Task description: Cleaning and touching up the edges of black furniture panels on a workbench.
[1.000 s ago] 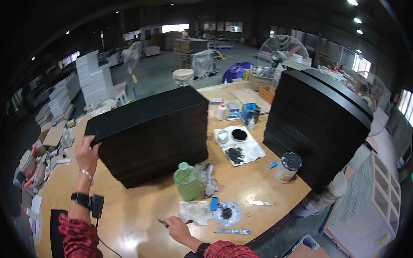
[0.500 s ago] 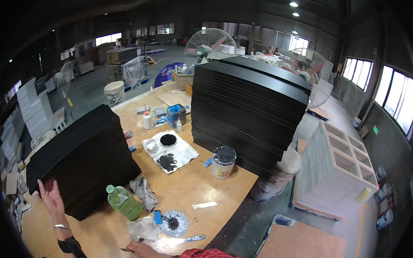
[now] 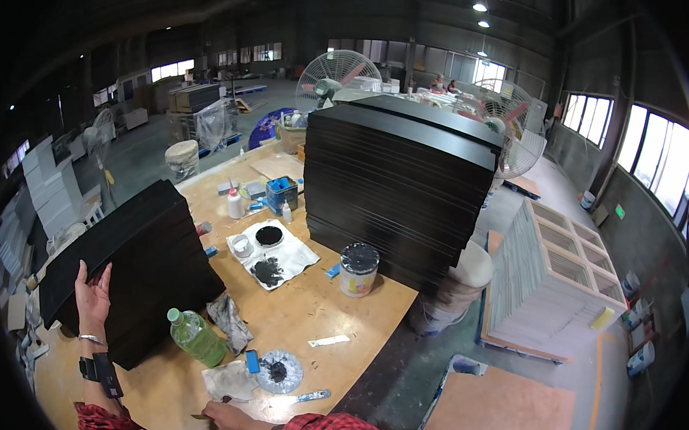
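Observation:
My left hand (image 3: 92,300) has its fingers stretched upward and apart against the near face of the left stack of black panels (image 3: 154,260), close to its top edge. Low in the view, my right hand (image 3: 230,419) is closed on a small scraper (image 3: 200,416); its thin tip sticks out to the left and most of it is hidden. Just beyond that hand lie a grey cloth (image 3: 229,381), a blue block (image 3: 253,362) and a round plate (image 3: 289,380) with black paste. A blue-handled putty knife (image 3: 313,396) rests to the right.
A green bottle (image 3: 197,339) stands beside a crumpled rag (image 3: 231,322). Farther along the table (image 3: 355,315) are a paste tub (image 3: 358,271), a white sheet (image 3: 300,258) with black paste, a blue basket (image 3: 281,194) and a tall black panel stack (image 3: 391,202).
My left hand has moved up and right from the stack's lower left corner onto its near face. My right hand stays low with the scraper; the view has shifted slightly.

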`<control>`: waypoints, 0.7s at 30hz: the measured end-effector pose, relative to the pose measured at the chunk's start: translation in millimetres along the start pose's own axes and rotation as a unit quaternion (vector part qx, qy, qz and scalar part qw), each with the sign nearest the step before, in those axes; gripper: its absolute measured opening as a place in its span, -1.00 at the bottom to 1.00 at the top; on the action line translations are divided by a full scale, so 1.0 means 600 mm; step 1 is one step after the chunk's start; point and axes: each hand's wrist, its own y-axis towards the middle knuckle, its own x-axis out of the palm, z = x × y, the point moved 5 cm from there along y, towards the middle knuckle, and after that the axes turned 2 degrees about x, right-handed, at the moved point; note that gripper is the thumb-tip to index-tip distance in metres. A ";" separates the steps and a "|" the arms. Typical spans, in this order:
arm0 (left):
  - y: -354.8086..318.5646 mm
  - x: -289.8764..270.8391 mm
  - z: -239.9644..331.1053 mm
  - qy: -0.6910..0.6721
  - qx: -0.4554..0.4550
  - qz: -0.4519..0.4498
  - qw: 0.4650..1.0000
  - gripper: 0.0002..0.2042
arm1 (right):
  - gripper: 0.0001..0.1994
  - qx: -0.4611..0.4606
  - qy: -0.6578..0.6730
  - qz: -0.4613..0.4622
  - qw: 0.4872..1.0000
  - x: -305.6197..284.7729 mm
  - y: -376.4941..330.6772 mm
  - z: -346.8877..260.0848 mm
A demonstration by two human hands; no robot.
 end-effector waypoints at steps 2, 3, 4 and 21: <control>-0.014 -0.006 0.007 -0.010 0.019 -0.001 1.000 -0.68 | -0.81 0.004 -0.013 0.005 1.000 -0.002 -0.002 0.001; -0.027 -0.016 0.017 0.003 0.026 -0.044 0.999 -0.70 | -0.81 0.002 -0.013 0.003 1.000 -0.002 -0.002 0.001; -0.043 -0.024 0.025 0.017 0.031 -0.087 0.996 -0.71 | -0.82 0.002 -0.024 -0.004 1.000 -0.004 -0.002 0.001; -0.479 -0.256 0.164 0.094 0.069 0.194 0.974 -0.73 | -0.80 0.060 -0.045 0.004 0.997 -0.034 -0.010 -0.028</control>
